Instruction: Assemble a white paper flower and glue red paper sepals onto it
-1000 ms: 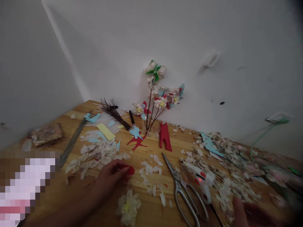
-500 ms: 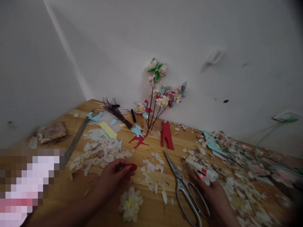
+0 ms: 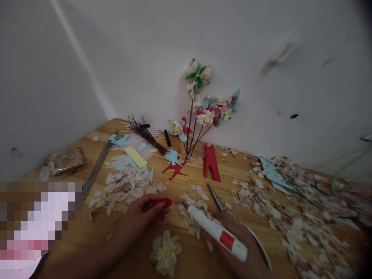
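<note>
My left hand (image 3: 139, 219) pinches a small red paper piece (image 3: 161, 203) against the wooden table (image 3: 87, 232). A white glue gun (image 3: 216, 232) with a red label is gripped in my right hand (image 3: 241, 255), its nozzle pointing left toward the red piece. A cream paper flower (image 3: 165, 252) lies just in front of my left hand. Steel scissors (image 3: 216, 198) lie partly hidden under my right hand and the glue gun.
A bunch of paper flowers on brown stems (image 3: 200, 112) stands against the wall. Loose white petals (image 3: 124, 186), red cutouts (image 3: 211, 162), blue scraps (image 3: 173, 157), brown twigs (image 3: 143, 133), metal wires (image 3: 95, 170) and a petal heap (image 3: 296, 209) at right litter the table.
My right hand reached the glue gun at the right, picked it up and brought it left over the scissors toward the red piece. My left hand stayed put.
</note>
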The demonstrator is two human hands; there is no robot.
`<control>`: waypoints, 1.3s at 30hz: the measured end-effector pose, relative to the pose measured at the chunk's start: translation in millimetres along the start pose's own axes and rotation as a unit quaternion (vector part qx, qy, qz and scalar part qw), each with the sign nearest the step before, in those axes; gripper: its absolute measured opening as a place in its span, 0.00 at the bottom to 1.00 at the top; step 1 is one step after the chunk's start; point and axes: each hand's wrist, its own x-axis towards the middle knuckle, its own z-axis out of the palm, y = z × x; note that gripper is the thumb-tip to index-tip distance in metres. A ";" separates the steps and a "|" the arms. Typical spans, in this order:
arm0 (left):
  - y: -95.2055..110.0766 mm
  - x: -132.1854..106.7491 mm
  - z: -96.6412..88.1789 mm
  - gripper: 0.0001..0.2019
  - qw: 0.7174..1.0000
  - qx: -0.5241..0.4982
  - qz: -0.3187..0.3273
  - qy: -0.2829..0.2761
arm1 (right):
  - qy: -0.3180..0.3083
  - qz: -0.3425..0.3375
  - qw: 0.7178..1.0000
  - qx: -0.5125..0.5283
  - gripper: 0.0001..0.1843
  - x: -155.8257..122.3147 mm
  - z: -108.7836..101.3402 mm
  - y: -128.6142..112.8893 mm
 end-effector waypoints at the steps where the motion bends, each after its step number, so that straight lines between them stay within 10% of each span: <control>1: 0.2 0.2 0.2 0.14 1.000 0.002 -0.012 0.001 | -0.016 -0.031 0.999 -0.001 0.12 1.8 -0.5 -5.5; 15: -6.5 2.9 -2.1 0.08 0.998 0.006 -0.035 -0.050 | -0.148 -0.044 0.988 -0.007 0.05 9.0 8.2 -20.3; 39: -10.8 3.6 -5.6 0.08 0.997 0.051 -0.024 -0.061 | -0.070 -0.086 0.992 -0.055 0.07 11.1 9.1 -23.2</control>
